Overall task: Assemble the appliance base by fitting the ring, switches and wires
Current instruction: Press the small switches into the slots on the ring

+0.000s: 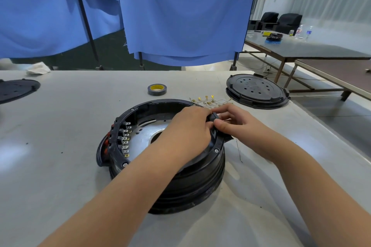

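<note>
Now, appliance base [160, 166] mid-table | left hand [188, 124] and right hand [232, 120] pinch a black switch [213, 116] at its right rim | wires [208, 100] just behind | tape roll [157, 89], black lid [257, 90] toward table's [60, 166] far edge

Workshop or factory floor, grey worktable [60, 146], blue cloth partitions [180, 16] on stands, long benches [301, 50], tape roll [157, 89]

Black plastic appliance base [186, 182], slightly glossy, around a shiny bare-metal plate [140, 142]. Matt, smooth grey desk [70, 126]. Brass-coloured metal wire terminals [206, 99]. Glossy tape roll [157, 89]. Blue cloth curtains [180, 12].
</note>
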`<state>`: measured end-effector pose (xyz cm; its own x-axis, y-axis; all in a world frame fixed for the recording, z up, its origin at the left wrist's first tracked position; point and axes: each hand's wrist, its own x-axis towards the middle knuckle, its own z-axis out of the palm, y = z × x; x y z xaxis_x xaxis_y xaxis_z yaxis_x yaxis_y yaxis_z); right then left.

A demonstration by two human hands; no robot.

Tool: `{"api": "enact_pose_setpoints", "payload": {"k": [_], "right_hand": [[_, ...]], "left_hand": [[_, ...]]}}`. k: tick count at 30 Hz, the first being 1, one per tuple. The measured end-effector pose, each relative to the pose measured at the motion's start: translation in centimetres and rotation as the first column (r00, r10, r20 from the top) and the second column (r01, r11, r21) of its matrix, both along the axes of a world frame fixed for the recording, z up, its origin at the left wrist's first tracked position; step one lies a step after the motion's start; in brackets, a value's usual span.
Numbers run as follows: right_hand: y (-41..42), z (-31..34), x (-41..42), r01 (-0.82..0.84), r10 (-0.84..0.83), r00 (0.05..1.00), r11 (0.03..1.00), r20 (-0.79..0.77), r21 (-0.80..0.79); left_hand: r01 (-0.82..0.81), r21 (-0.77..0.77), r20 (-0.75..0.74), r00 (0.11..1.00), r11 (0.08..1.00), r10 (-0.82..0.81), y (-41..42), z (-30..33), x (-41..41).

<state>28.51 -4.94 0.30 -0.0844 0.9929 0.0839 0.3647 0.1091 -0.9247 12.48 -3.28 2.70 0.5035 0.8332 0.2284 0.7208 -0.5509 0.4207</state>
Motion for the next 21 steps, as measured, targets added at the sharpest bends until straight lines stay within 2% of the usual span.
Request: {"api": "enact_pose_setpoints", "payload": {"k": [11,21], "right_hand": [[0.4,0.6,-0.1,-0.028,0.027,0.999,0.998,-0.020,-0.061],[1.0,0.6,-1.1,0.066,-0.076,0.967,0.997,0.242,0.048]], "left_hand": [[-0.022,0.009,-0.053,0.998,1.000,0.022,-0.2,0.3,0.2],[0.001,0.003,-0.012,1.000,1.000,-0.001,0.1,0.0,0.1]]}}
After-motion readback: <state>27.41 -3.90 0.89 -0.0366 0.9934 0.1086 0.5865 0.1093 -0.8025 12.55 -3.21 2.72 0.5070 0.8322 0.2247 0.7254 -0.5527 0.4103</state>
